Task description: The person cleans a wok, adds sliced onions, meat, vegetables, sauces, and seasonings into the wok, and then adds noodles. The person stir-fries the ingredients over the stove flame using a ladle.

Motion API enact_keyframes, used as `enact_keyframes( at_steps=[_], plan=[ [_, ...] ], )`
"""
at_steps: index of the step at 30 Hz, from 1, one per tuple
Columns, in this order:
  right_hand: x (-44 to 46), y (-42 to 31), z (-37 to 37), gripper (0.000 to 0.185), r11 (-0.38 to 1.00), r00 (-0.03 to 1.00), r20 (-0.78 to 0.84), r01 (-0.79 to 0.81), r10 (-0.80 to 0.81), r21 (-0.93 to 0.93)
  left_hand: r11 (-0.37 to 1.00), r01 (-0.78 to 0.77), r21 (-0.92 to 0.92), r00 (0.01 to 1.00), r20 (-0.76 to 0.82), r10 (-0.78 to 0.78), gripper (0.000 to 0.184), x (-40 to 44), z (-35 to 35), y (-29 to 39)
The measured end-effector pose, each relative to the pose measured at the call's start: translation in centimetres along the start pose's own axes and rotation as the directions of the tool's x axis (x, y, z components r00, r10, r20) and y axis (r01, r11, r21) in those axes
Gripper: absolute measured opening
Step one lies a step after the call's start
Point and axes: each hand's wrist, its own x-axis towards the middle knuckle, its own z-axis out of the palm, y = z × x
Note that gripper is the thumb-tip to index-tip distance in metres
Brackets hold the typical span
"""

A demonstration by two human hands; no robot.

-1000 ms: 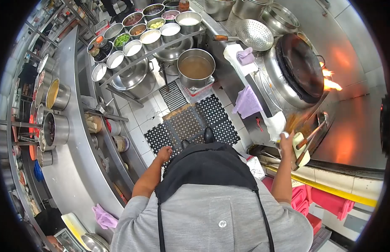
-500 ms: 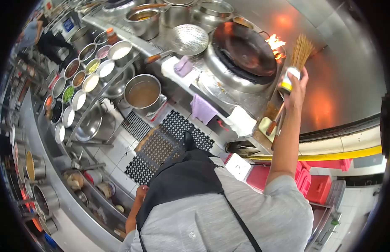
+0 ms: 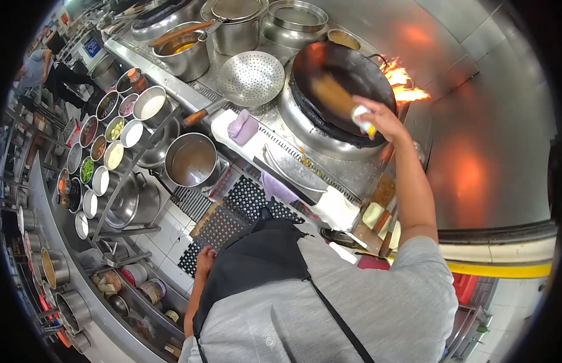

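While the left side of the frame is taken up by a long grey steel desk (image 3: 108, 314), a group of round metal tins of ingredients (image 3: 114, 155) stands beyond it at upper left. Right of these comes a deep steel pot of brownish liquid (image 3: 190, 162). Below that pot in the frame, the left hand (image 3: 205, 260) hangs low beside the black apron (image 3: 251, 260); its fingers look curled, though whether they are pressed together I cannot tell. Near upper centre, a round perforated steel skimmer (image 3: 251, 78) lies close to a crumpled purple cloth (image 3: 243, 127).

Right of centre, a tan bristle brush with a white-and-yellow handle (image 3: 336, 97) reaches across a dark round metal wok (image 3: 369, 72). Half a second ago it stood upright beside the wok; now its bristles point left over the inner face, so the work has come to the wok itself. Motion blur hides whether they touch. The right hand (image 3: 384, 121) wraps the handle firmly, just left of the orange flames (image 3: 408, 85).
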Motion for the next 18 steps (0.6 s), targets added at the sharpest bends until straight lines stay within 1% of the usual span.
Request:
enact_keyframes(
  at_steps=[1,2,3,4,5,6,7,8,9,10,11,12,13,14,15,16,17,18],
  plan=[
    [1.2,2.1,-1.8,0.064,0.974,0.984,-0.027,-0.179,0.177,-0.142,0.985,-0.067,0.159,0.997,-0.014,0.070,0.032,1.9,0.1,-1.5],
    [2.4,4.9,-3.9,0.065,0.895,0.935,-0.078,-0.353,0.345,-0.272,0.940,-0.126,0.317,0.990,-0.015,0.137,0.031,2.7,0.1,-2.3],
    [5.7,12.0,-8.0,0.065,0.730,0.897,-0.440,-0.320,0.030,-0.603,0.829,-0.117,0.546,0.990,0.001,0.139,0.030,-2.1,3.3,5.9],
    [8.5,17.0,-11.1,0.066,0.432,0.712,-0.576,-0.408,-0.400,-0.804,0.835,-0.117,0.538,0.990,-0.004,0.142,0.030,-1.4,3.7,5.3],
    [8.5,16.0,-11.5,0.066,0.429,0.717,-0.573,-0.407,-0.397,-0.806,0.843,-0.095,0.529,0.993,-0.007,0.116,0.030,-1.1,3.2,3.5],
    [8.0,13.3,-11.7,0.066,0.665,0.728,-0.616,-0.302,-0.302,-0.683,0.851,-0.075,0.520,0.995,-0.011,0.095,0.030,0.0,2.4,0.7],
    [6.9,10.2,-10.8,0.066,0.851,0.749,-0.634,-0.197,-0.190,-0.487,0.835,-0.078,0.545,0.994,-0.020,0.106,0.027,1.5,1.3,-3.0],
    [5.3,6.8,-7.3,0.065,0.959,0.820,-0.562,-0.057,-0.113,-0.276,0.826,-0.073,0.558,0.995,-0.015,0.098,0.027,1.3,0.5,-3.9],
    [4.6,5.3,-5.0,0.065,0.935,0.874,-0.454,0.004,-0.176,-0.355,0.744,-0.049,0.666,0.999,0.033,0.037,0.025,1.5,0.2,-4.0],
    [4.2,4.4,-3.2,0.062,0.926,0.929,-0.334,0.025,-0.161,-0.376,0.650,-0.033,0.759,0.997,0.069,-0.030,0.024,1.5,0.1,-4.5],
    [5.1,5.4,-3.0,0.060,0.974,0.987,-0.160,-0.010,-0.027,-0.226,0.940,-0.108,0.324,0.986,0.157,0.059,0.019,1.1,-0.3,-5.4],
    [5.9,6.4,-2.8,0.059,0.994,0.996,0.042,-0.077,0.080,-0.080,0.939,-0.105,0.327,0.986,0.156,0.056,0.019,2.0,-0.3,-5.6],
    [6.0,6.5,-3.3,0.059,0.973,0.983,-0.035,-0.183,0.179,-0.140,0.843,-0.097,0.530,0.995,0.079,0.065,0.017,2.4,-0.5,-5.7],
    [6.1,6.4,-4.4,0.059,0.938,0.957,-0.117,-0.285,0.266,-0.195,0.708,-0.071,0.703,0.996,0.005,0.094,0.016,2.7,-0.5,-5.6],
    [7.0,7.6,-5.8,0.059,0.862,0.897,-0.409,-0.334,0.167,-0.380,0.710,-0.071,0.700,0.995,0.004,0.096,0.016,3.1,-0.1,-5.5],
    [11.3,14.1,-9.3,0.060,0.549,0.745,-0.655,-0.498,-0.127,-0.672,0.891,0.012,0.453,0.999,-0.033,0.004,0.015,3.4,0.6,-4.9],
    [10.4,13.6,-9.1,0.057,0.496,0.572,-0.702,-0.502,-0.423,-0.708,0.982,0.097,0.162,0.995,-0.043,-0.091,0.014,4.0,1.1,-4.1],
    [11.3,13.8,-10.2,0.058,0.838,0.541,-0.808,-0.308,-0.235,-0.450,0.984,0.090,0.157,0.995,-0.048,-0.083,0.014,4.4,1.8,-2.8]
  ],
)
